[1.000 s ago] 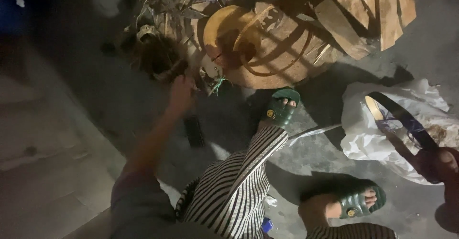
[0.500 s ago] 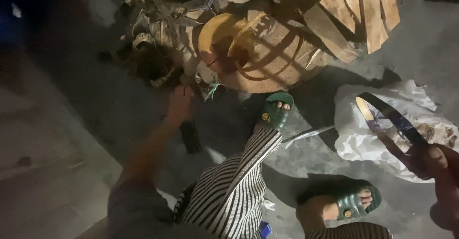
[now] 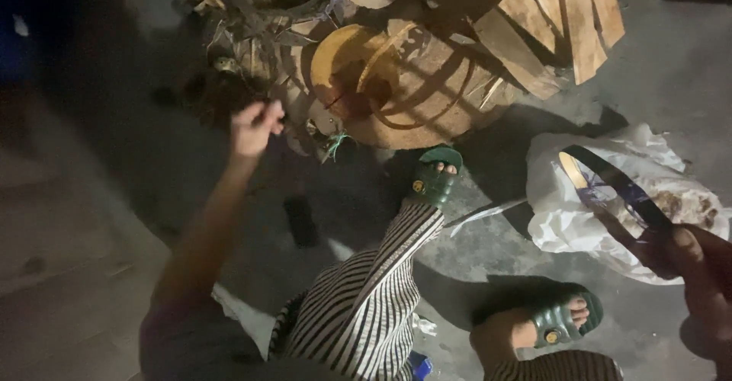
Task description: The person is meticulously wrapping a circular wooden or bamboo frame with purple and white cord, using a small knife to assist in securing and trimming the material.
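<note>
The left hand [image 3: 255,126] reaches out to the dark pile of husks and fibres [image 3: 229,84] just left of the round wooden block [image 3: 396,84], its grip pinched shut on something small and dark; what it is I cannot tell. The right hand [image 3: 698,274], well right of the block and over a white plastic bag [image 3: 579,213], has its grip closed round the handle of a long curved blade [image 3: 610,187]. Sandalled feet [image 3: 435,179] rest between block and blade, so a careless swing could nick toes or tear the bag.
</note>
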